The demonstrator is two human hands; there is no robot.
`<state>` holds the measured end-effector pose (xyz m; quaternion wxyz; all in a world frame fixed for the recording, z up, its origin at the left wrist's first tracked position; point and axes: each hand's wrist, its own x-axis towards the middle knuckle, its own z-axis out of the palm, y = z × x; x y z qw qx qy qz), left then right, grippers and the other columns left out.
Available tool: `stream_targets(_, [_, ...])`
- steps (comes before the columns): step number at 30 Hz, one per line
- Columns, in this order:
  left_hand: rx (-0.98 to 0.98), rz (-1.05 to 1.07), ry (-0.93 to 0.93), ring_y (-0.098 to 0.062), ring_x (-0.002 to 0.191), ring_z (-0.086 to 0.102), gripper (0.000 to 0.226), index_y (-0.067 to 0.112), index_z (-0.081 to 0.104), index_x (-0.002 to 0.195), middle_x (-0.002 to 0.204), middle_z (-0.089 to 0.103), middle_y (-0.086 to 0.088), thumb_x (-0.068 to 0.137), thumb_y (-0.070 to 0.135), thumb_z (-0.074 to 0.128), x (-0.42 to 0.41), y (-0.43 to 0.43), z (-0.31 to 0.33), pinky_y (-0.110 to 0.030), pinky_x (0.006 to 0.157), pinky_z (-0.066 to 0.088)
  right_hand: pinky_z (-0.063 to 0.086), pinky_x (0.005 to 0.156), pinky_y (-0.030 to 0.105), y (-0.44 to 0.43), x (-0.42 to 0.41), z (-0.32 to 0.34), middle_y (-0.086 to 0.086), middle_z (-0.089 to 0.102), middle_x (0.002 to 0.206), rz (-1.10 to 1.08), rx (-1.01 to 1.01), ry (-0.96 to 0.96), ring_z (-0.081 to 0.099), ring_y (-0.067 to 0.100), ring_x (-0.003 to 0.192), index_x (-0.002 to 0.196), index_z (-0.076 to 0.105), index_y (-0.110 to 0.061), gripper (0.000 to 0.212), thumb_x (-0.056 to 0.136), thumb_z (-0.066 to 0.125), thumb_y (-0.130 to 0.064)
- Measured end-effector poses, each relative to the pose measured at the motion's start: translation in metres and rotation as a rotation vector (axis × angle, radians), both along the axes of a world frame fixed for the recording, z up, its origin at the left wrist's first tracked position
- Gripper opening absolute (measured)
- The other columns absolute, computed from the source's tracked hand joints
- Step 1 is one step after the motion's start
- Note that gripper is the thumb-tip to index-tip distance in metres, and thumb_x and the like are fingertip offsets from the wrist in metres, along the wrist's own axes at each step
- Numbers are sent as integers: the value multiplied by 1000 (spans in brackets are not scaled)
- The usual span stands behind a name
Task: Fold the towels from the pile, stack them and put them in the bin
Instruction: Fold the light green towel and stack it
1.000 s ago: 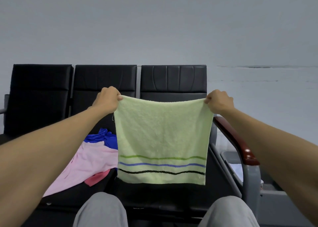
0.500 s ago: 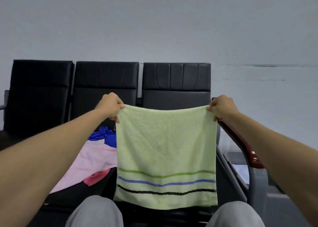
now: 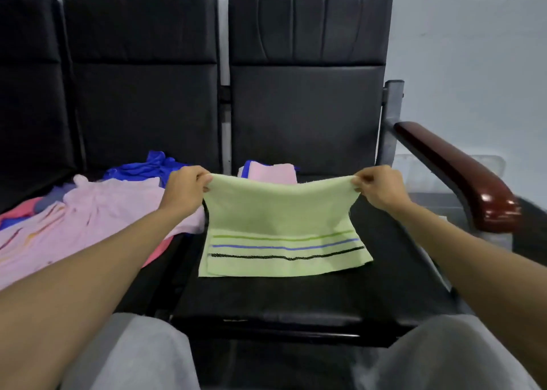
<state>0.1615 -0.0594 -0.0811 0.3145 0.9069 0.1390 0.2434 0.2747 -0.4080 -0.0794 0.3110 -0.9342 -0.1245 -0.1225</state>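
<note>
Entry: the green towel [image 3: 281, 221] has come down. One second ago it hung free and stretched flat in the air between the two hands; half a second ago it was lower but its hem was still clear. Now its striped hem end lies flat on the black seat of the bench [image 3: 296, 298], and only the far edge is held up, sagging slightly in the middle. The left hand [image 3: 185, 192] pinches the far left corner and the right hand [image 3: 377, 190] the far right corner, the fingers [image 3: 359, 182] curled tight against the thumb on the cloth in both cases; the grip has not changed, only the height. We read this as laying out for the first fold: with the hem anchored on the seat, the held edge can likely be carried toward us to meet it. Just behind the green towel sits a small folded stack [image 3: 272, 173], pink over blue, so some towels are already done. To the left of the green towel the unfolded pile [image 3: 97, 209] of pink and blue cloth remains, so much work is left. To the right of the green towel stands the wooden armrest [image 3: 455, 170], and beyond it a pale container [image 3: 420, 176], probably the bin; we cannot see inside it.
</note>
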Motion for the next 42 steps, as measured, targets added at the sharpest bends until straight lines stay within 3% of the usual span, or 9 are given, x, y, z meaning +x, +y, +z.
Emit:
stream_targets(3, [33, -21, 39, -25, 85, 62, 18, 5, 69, 95, 89, 70, -10, 96, 13, 54, -14, -4, -35, -26, 73, 38, 37, 72, 23, -6, -6, -31, -4, 63, 77, 78, -61, 40, 58, 12, 77, 99, 75, -10, 19, 94, 61, -23])
stream_targets(8, [105, -107, 104, -27, 97, 64, 18, 4, 72, 102, 103, 71, -10, 93, 14, 60, -33, -1, -67, -35, 90, 46, 37, 62, 13, -24, -14, -60, -8, 66, 81, 160, -173, 107, 59, 8, 79, 97, 76, -14, 19, 93, 63, -28])
stream_targets(18, [214, -252, 255, -4, 74, 57, 10, 17, 71, 79, 74, 62, 15, 87, 12, 67, -58, -3, -62, -8, 66, 36, 44, 67, 13, -46, -26, -59, -13, 73, 81, 327, -306, 276, 63, 0, 75, 88, 80, -21, 15, 81, 76, -33])
stream_targets(24, [260, -327, 521, -10, 75, 61, 24, 22, 71, 67, 76, 69, 8, 89, 22, 63, -60, -6, -67, -19, 72, 44, 41, 63, 16, -40, -33, -64, -11, 68, 68, 266, -376, 393, 59, 2, 65, 59, 66, -35, 27, 86, 70, -38])
stream_targets(28, [209, -241, 572, -14, 79, 62, 34, 20, 73, 69, 80, 70, 7, 95, 35, 56, -50, -7, -73, -29, 79, 46, 54, 82, 26, -34, -28, -71, 1, 75, 76, 221, -329, 471, 71, 13, 73, 74, 74, -19, 18, 88, 68, -28])
stream_targets(32, [211, -72, 592, -21, 90, 59, 20, 13, 65, 85, 98, 67, -4, 91, 31, 58, -29, -13, -84, -33, 80, 45, 50, 81, 26, -23, -19, -83, 5, 71, 102, 113, -342, 447, 65, 19, 90, 95, 73, -13, 14, 86, 70, -24])
stream_targets(36, [44, 131, 663, -30, 118, 50, 65, 1, 38, 134, 135, 45, -17, 88, 40, 63, -15, -24, -90, -35, 87, 41, 43, 81, 31, -12, -9, -98, 10, 58, 120, -54, -357, 490, 53, 26, 113, 118, 58, -6, 45, 85, 70, -34])
stream_targets(38, [-23, 143, 677, -30, 125, 46, 75, -2, 31, 140, 141, 39, -18, 86, 37, 68, -10, -31, -90, -34, 93, 40, 42, 72, 29, -9, -4, -103, 13, 59, 119, -101, -342, 539, 56, 27, 105, 117, 56, -5, 50, 82, 74, -35])
stream_targets(42, [-175, 141, 644, -30, 120, 52, 60, -1, 46, 131, 133, 52, -16, 83, 22, 73, -5, -29, -91, -32, 94, 42, 41, 49, 27, -1, 5, -105, 12, 58, 106, -107, -212, 668, 56, 26, 85, 106, 53, -4, 43, 76, 80, -19])
